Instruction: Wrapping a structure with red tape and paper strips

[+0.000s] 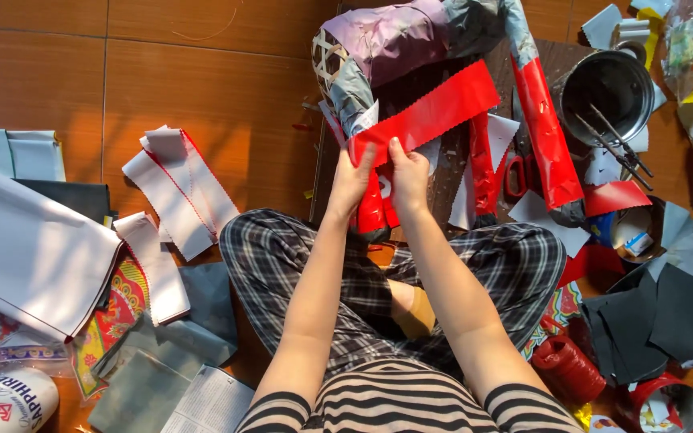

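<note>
My left hand (pixel 352 178) and my right hand (pixel 407 175) sit side by side and pinch the near end of a glossy red paper strip (pixel 435 112) with zigzag edges. The strip slants up to the right over a paper-covered bamboo frame figure (pixel 387 40) with grey and purple paper on its body. One red-wrapped leg (pixel 545 136) of the figure runs down to the right, and another red leg (pixel 372 210) lies just under my hands. Red-handled scissors (pixel 516 172) lie to the right of my hands.
A metal pot (pixel 607 88) holding tools stands at top right. White strips with red edges (pixel 174 192) lie on the wooden floor to the left, beside large white sheets (pixel 30 248). Black paper sheets (pixel 659 321) and a red twine spool (pixel 567 369) lie at right. My crossed legs in plaid fill the middle.
</note>
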